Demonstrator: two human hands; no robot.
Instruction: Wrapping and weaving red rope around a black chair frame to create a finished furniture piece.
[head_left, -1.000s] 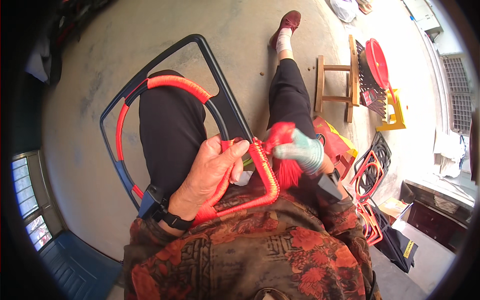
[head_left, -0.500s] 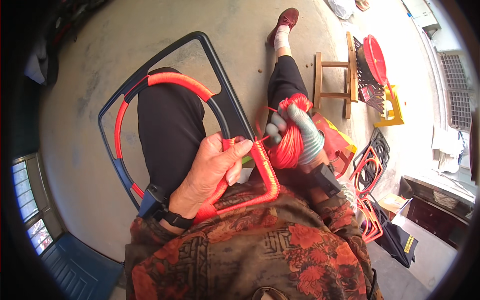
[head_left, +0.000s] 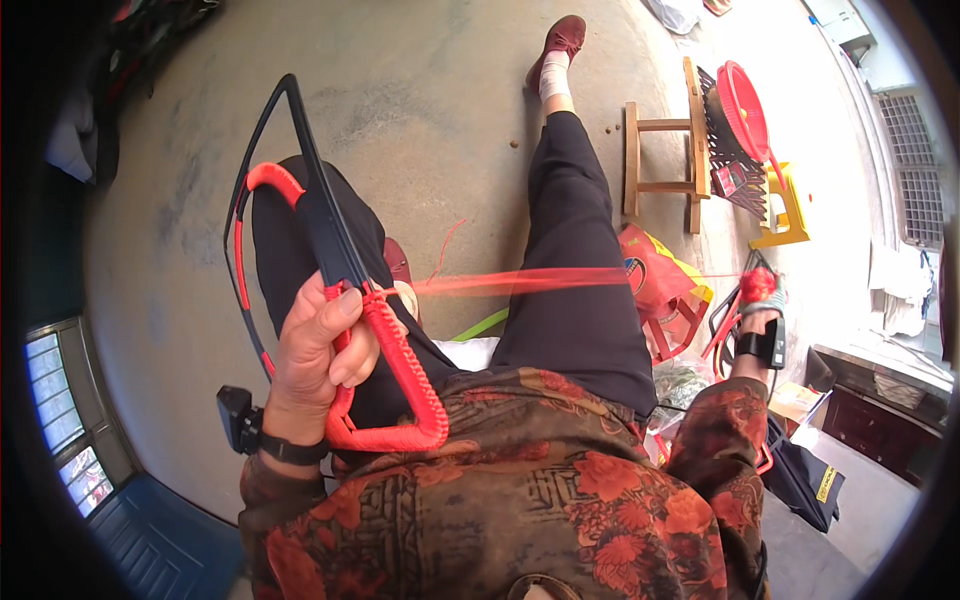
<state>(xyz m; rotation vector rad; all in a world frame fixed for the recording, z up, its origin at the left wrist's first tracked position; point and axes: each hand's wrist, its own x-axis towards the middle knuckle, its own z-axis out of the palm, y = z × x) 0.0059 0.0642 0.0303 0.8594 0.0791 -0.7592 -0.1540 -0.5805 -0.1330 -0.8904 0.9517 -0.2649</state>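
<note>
The right hand, clutching the cord bundle, has swung far out; the strand looks tight; the left hand grips the frame.

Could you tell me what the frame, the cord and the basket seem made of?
Frame: perhaps smooth plastic or coated metal; slight sheen.
Cord: probably synthetic fibre, finish blurred; thin, vivid strand.
Basket: likely smooth moulded plastic; even, bright red.

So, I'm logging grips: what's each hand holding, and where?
Left hand: black looped frame partly wrapped in red cord, gripped near where cord meets bare black. Right hand: red cord bundle; exact grip unclear.
</note>
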